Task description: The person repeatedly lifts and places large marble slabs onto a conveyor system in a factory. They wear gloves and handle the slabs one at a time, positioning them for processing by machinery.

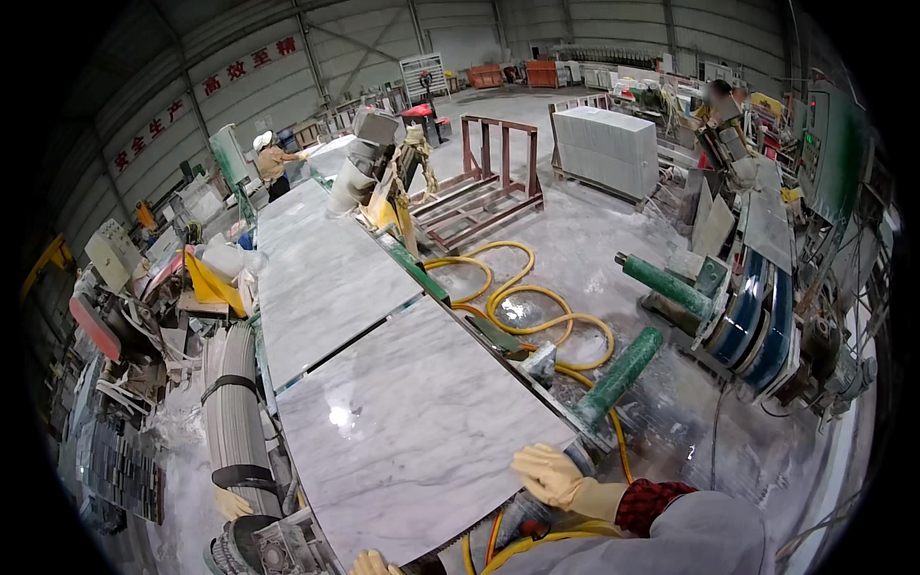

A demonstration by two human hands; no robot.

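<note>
A white, grey-veined stone slab (402,422) lies flat in front of me. A narrow gap parts it from a second matching slab (331,278) farther off. My right hand (551,475), in a cream glove, lies over the near slab's right corner, fingers stretched out on or beside its edge. At the lower edge of the view, my left hand (372,563) shows only its gloved fingers, apart and touching the slab's near edge or just beside it; the rest is out of view. Neither hand has a loose thing in it.
Yellow hoses (556,316) coil on the wet floor at right, past a green roller (621,376). A strapped grey bundle (230,412) and a cream glove (232,504) are at left. Beyond stand a rusty frame (503,158) and a stone stack (606,149). A person (273,165) works at far left.
</note>
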